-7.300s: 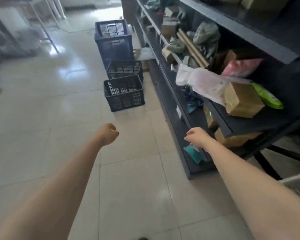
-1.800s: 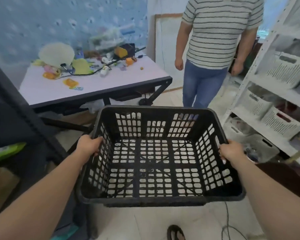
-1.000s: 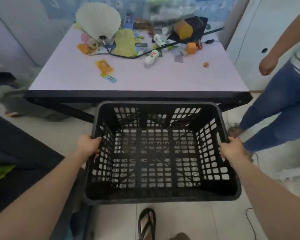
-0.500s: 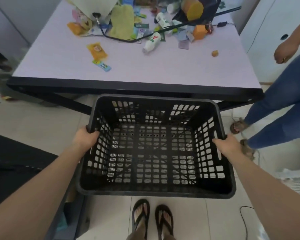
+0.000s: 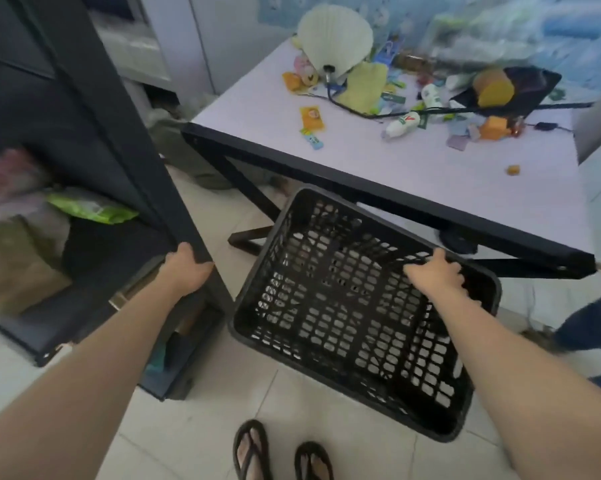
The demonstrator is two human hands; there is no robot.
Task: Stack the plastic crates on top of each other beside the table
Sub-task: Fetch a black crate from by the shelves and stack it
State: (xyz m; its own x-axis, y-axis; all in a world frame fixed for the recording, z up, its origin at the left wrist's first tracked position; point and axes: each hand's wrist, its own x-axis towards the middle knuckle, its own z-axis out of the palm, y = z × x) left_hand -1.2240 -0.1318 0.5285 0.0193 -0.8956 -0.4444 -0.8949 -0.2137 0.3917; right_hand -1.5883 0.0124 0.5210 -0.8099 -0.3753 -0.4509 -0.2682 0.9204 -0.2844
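Note:
A black slotted plastic crate (image 5: pixel 330 327) sits low over the tiled floor, just in front of the table's (image 5: pixel 389 168) black front edge and turned at an angle. My right hand (image 5: pixel 434 275) grips its far rim near the right corner. My left hand (image 5: pixel 186 270) is off the crate and wrapped around the slanted post of the dark shelf unit (image 5: pixel 94 140) to the left. Whether the crate's bottom touches the floor is not clear. No other crate is in view.
The table carries a white fan (image 5: pixel 333 39), bottles, packets and a cable. The dark shelf unit holds a green packet (image 5: pixel 91 209) and boxes. Another person's jeans leg (image 5: pixel 590 323) stands at the right edge. My sandalled feet (image 5: pixel 281 452) are on the pale tiles.
The crate has gone down and swung at an angle by the table. My left hand let go of its rim and took hold of the shelf post. My view turned left.

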